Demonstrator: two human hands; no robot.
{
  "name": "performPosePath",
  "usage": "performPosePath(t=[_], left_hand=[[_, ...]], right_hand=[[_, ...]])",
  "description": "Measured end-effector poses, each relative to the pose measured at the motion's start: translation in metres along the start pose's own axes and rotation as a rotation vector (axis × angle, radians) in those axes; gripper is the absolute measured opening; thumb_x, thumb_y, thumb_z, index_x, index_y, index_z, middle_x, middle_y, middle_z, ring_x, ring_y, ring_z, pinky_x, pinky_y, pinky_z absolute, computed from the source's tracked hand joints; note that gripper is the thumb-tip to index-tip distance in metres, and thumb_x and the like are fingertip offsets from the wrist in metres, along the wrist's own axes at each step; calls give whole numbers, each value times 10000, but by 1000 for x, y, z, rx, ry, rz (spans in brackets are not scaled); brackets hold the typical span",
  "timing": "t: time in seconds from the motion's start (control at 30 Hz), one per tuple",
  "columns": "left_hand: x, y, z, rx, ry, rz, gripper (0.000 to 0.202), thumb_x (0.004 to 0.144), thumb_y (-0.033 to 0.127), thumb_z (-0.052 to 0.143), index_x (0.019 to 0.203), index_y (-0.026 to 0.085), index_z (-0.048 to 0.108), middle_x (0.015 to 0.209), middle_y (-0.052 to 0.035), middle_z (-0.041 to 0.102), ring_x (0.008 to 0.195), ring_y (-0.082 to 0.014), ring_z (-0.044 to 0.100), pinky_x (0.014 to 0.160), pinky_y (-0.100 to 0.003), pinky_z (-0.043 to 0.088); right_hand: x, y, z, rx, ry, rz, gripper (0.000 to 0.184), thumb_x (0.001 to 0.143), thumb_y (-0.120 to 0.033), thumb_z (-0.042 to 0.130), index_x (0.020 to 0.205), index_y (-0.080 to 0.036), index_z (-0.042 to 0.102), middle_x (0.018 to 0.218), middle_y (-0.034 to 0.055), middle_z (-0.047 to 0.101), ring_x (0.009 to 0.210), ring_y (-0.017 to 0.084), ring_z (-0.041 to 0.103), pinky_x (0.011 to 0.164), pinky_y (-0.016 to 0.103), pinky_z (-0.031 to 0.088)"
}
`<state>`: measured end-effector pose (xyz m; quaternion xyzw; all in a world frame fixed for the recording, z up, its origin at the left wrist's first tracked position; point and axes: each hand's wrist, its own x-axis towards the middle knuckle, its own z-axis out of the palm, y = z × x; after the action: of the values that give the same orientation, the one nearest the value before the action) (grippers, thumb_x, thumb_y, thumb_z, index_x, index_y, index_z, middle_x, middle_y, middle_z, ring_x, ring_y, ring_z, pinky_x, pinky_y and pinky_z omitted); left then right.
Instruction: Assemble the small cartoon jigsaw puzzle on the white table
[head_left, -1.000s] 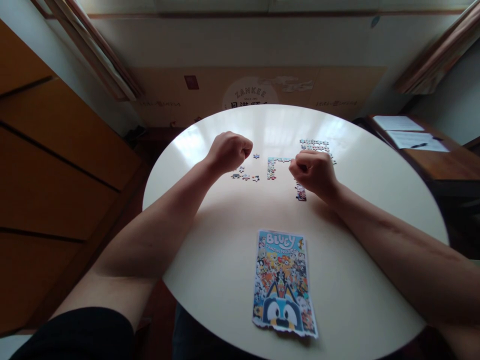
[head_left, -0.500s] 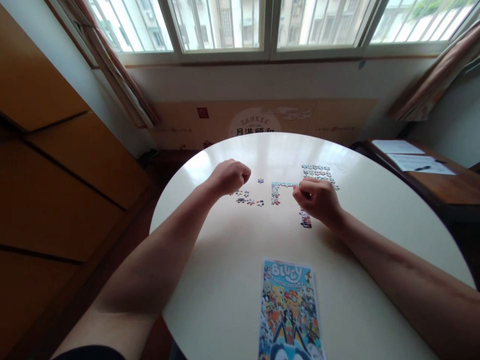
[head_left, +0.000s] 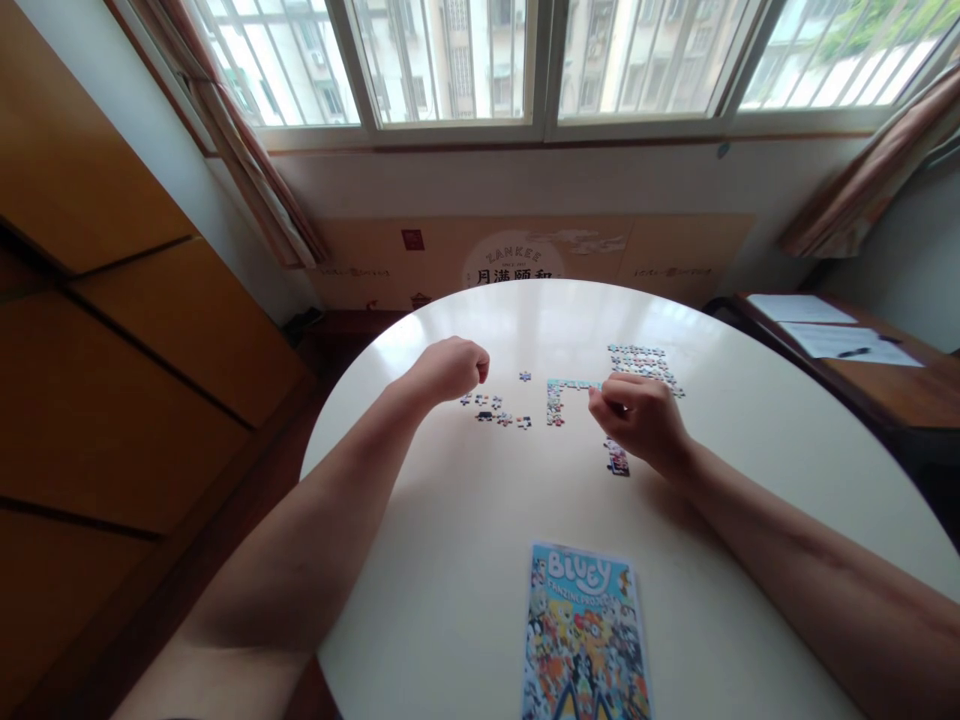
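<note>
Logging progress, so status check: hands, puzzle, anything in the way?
Left hand fisted by loose pieces. Right hand curled at assembled corner strip. Picture sheet lies nearer, clear of both.

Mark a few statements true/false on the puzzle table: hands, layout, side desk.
1. The left hand is closed in a fist beside the loose puzzle pieces. True.
2. The right hand rests on the Bluey picture. False: it is curled at the end of the joined puzzle strip; the picture lies nearer the person, untouched.
3. The table is square. False: it is round.
4. A pen lies on papers on the side desk at the right. True.
</note>
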<state>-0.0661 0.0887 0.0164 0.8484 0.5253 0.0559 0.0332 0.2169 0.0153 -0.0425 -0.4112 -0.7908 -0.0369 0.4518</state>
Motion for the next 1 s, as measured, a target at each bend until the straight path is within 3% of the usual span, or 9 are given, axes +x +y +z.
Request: performPosePath(t=[0.27, 0.57, 0.77, 1.0], left_hand=[[0, 3, 3, 8, -51, 91, 323, 770, 103, 498, 889, 227, 772, 918, -32, 757, 872, -207, 640, 692, -281, 430], [-2, 5, 5, -24, -94, 140, 233, 781, 188, 607, 929, 229, 783, 971, -25, 768, 878, -196, 658, 715, -272, 449], [-1, 3, 5, 25, -39, 112, 258, 782, 146, 584, 914, 225, 791, 983, -28, 772, 899, -197, 661, 723, -269, 454], [-4, 5, 3, -37, -113, 144, 207, 801, 319, 665, 940, 227, 788, 975, -49, 769, 919, -220, 662, 733, -284, 438]], right_hand=[[0, -1, 0, 13, -13, 4, 435, 880, -181, 547, 552, -214, 262, 544, -45, 311, 490, 99, 319, 503, 274, 270], [1, -3, 0, 26, -13, -1, 442, 886, -181, 546, 564, -212, 243, 544, -46, 305, 492, 98, 314, 504, 272, 266], [1, -3, 1, 33, -16, -7, 445, 891, -189, 543, 558, -215, 248, 543, -45, 310, 493, 101, 311, 505, 277, 265], [1, -2, 2, 25, -15, -2, 438, 888, -189, 540, 547, -220, 267, 538, -41, 319, 501, 108, 312, 504, 281, 271]])
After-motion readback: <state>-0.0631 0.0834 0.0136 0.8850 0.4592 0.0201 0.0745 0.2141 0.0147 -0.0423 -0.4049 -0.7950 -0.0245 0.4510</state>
